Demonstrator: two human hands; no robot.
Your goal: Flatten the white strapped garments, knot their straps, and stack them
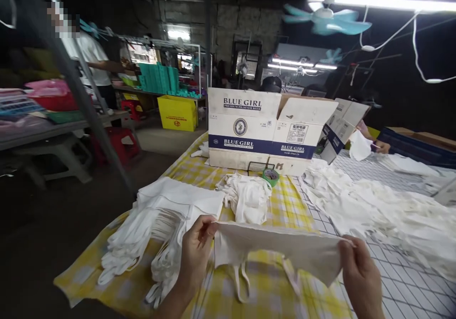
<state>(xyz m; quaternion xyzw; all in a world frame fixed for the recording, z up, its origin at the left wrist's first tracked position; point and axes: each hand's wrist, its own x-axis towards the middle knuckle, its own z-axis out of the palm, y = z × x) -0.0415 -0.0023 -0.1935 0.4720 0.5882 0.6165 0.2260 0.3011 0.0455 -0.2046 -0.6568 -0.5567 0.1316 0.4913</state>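
Observation:
A white cloth bag [281,250] is stretched flat between my two hands above the yellow checked tablecloth [281,205], its straps dangling below. My left hand [195,252] pinches the bag's left top corner. The right top corner is pinched by my right hand [359,274]. To the left lies a stack of folded white bags [156,219] with straps hanging off the table edge. A smaller heap of white bags [247,195] lies just beyond the held one.
A "Blue Girl" cardboard box [263,129] stands open at the table's far side, a green tape roll [271,175] before it. A large pile of white cloth [384,210] covers the right side. Another person's hand [381,145] works far right. A person in white [90,58] stands far left.

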